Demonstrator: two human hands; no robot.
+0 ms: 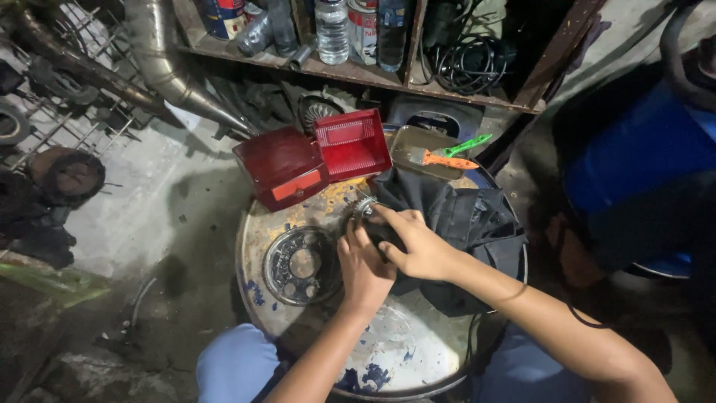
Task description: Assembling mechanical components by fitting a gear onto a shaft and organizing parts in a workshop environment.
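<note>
Both hands are held together over the drum top [418, 351], approx. at its centre; a small round metal part [365, 209] is gripped by the right hand [421, 246] w/ fingers closed on it; the left hand [364, 270] is cupped beside it, prob. touching the part, though the contact is hidden; a black cloth [470, 216] is spread under the right hand; a metal disc [302, 265] is laid left of the hands; red lamp housings [313, 160] are set at the drum's far edge.

Rusty drum top [418, 351], round metal plate [302, 266], black cloth [466, 216], red lamp housings [313, 160]
</note>
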